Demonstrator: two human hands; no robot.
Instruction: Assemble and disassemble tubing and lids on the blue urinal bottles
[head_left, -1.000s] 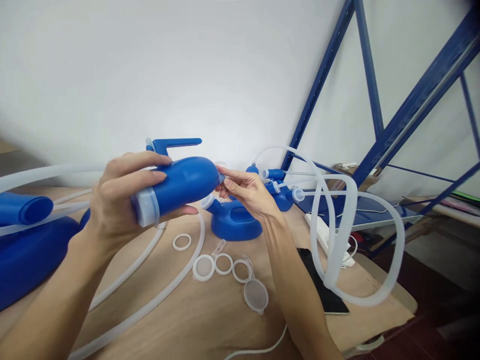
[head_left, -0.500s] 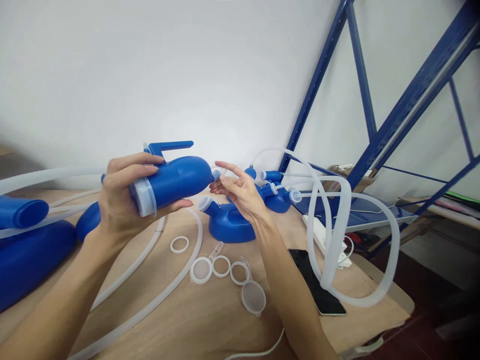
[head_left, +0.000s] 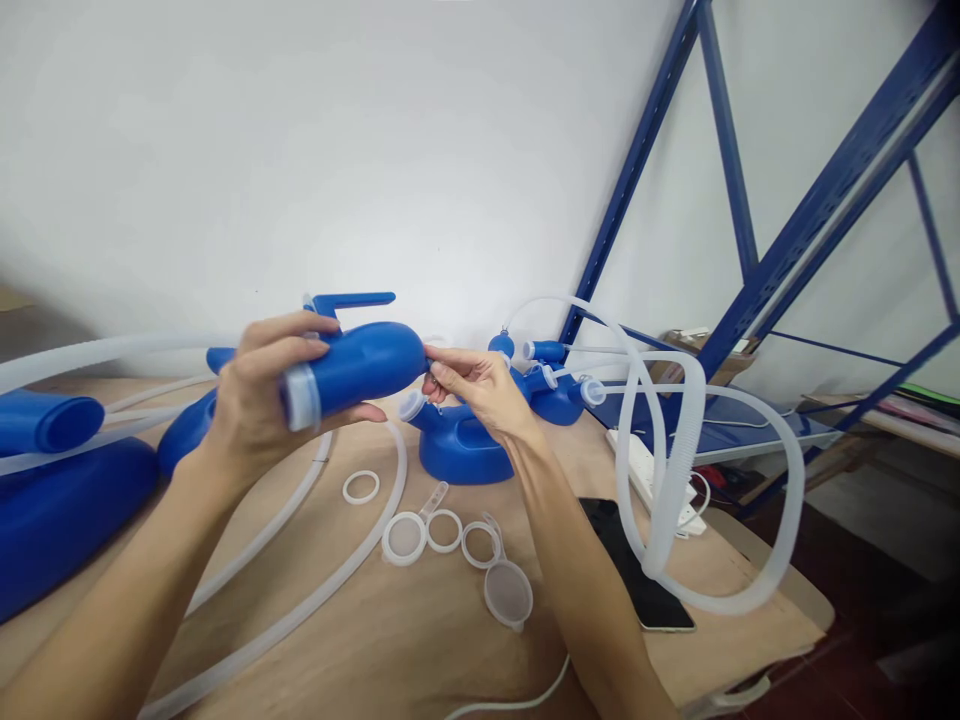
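My left hand [head_left: 281, 390] wraps round a blue plastic urinal bottle [head_left: 371, 360], which lies sideways in the air with its white-capped mouth [head_left: 302, 397] toward me and its handle [head_left: 352, 300] on top. At the far end, the thumb and fingers of my right hand [head_left: 476, 390] pinch together against the bottle's narrow spout. A small metal piece [head_left: 435, 381], like a wire hose clamp, shows between those fingers, mostly hidden. Below, on the table, lie a white ring [head_left: 361, 474] and several clear lids and rings, among them a round lid [head_left: 508, 594].
Another blue bottle [head_left: 465, 455] stands behind my right hand, with more behind it. Large blue bottles [head_left: 67, 520] sit at left. White corrugated hoses [head_left: 679, 470] loop over the table. A phone [head_left: 630, 570], a power strip [head_left: 645, 470] and a blue metal rack [head_left: 795, 240] are at right.
My right fingers have closed in on the spout, and the raised forefinger has come down. The held bottle has shifted slightly right and turned a little.
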